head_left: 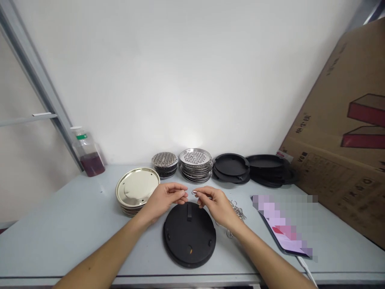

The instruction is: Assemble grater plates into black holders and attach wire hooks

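My right hand (215, 204) pinches a small bent metal wire piece (194, 192) between thumb and fingers, its looped end pointing left. Facing it across a narrow gap is my left hand (168, 198), thumb and fingers drawn together; whether anything is in them is hidden. Below both hands, a round black disc (189, 241) lies flat on the table, with a raised strip at its far edge, small knobs at the sides and an orange mark near the front. Partly behind my right wrist is a loose pile of metal wire pieces (238, 210).
Along the wall stand a studded metal stack (165, 159), a stack of perforated metal discs (196, 157) and black trays (231, 164). Cream metal lids (136, 186) are left; a phone (282, 226) and carton (339, 140) are right. A bottle of dark liquid (90, 158) stands back left.
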The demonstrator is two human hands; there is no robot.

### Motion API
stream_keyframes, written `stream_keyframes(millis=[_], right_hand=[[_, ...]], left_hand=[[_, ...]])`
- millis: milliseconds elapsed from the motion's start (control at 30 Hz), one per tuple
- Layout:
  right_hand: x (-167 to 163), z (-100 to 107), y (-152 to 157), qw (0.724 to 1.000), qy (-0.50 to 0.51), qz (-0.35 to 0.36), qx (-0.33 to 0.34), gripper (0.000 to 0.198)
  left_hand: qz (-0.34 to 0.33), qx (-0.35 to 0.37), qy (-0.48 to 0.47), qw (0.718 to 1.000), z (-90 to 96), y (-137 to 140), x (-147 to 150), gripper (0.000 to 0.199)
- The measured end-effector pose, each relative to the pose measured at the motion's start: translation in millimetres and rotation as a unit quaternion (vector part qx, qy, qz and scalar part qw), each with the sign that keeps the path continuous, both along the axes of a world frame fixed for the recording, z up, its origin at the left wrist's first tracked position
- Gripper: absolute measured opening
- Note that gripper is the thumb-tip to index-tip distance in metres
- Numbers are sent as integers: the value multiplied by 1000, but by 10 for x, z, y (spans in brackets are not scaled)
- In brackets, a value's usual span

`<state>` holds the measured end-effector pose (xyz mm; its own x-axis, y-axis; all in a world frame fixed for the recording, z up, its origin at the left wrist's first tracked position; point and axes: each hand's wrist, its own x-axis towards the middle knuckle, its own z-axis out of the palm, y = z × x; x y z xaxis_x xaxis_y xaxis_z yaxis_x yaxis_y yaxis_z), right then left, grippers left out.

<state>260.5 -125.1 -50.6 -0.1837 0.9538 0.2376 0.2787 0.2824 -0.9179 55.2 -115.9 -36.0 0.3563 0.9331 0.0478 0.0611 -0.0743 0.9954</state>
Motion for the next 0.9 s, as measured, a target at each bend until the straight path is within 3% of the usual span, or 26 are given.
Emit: stream_keyframes(millis=[200, 400, 467, 533, 667, 900], right_hand=[[52, 45, 43, 984, 147, 10, -97, 36], [-48, 5, 25, 984, 144, 41, -95, 31], [-66, -19, 7, 993, 93, 42, -65, 29], [-68, -29, -17, 999, 6, 36, 6, 27], [-53, -31, -63, 969, -168, 57, 174, 31], [-50, -121, -57, 924, -300, 71, 226, 36]], left_hand=[[85, 139, 98, 982, -79, -91, 151, 21], [60, 118, 82, 988, -88, -52, 137, 29], [55, 111, 78, 989, -74, -44, 129, 28], [54, 103, 72, 991, -63, -42, 127, 27], [53, 94, 63, 992, -61, -42, 129, 27], [48, 84, 54, 994, -86, -36, 133, 28]])
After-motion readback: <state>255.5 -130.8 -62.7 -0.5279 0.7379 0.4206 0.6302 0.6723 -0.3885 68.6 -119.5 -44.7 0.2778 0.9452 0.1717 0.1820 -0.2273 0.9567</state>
